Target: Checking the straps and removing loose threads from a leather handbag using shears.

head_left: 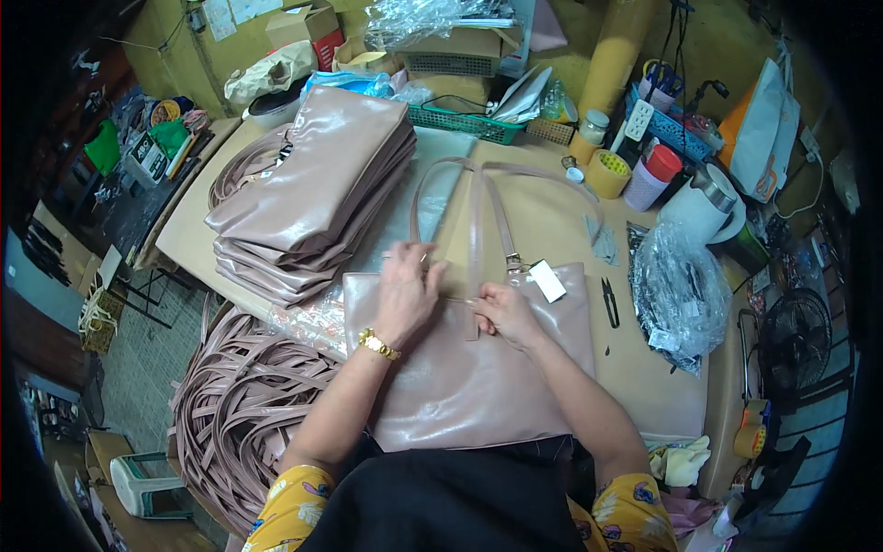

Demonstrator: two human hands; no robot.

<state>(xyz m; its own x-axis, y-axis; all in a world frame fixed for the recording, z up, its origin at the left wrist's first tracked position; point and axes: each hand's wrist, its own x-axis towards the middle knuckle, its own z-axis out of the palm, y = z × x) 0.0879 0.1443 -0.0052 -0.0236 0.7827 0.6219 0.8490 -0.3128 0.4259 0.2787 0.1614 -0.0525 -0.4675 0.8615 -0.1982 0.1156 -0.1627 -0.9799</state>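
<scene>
A shiny dusty-pink handbag (478, 386) lies flat in front of me, its long handles looping away over the table. A white tag (547, 281) hangs by the buckle of the right handle. My left hand (409, 290) rests over the bag's top edge, left of centre, fingers bent but apart. At the middle of that edge, the curled fingers of my right hand (504, 315) pinch a narrow pink strap (475, 235) that runs up from the bag. The exact grip under the fingertips is partly hidden.
Similar pink bags (308, 184) are stacked at the back left. Loose pink straps (244, 405) pile up at the lower left. Black thread snips (610, 303) and crumpled clear plastic (685, 294) lie to the right. A green basket (469, 124), tape rolls and a kettle (704, 198) line the back.
</scene>
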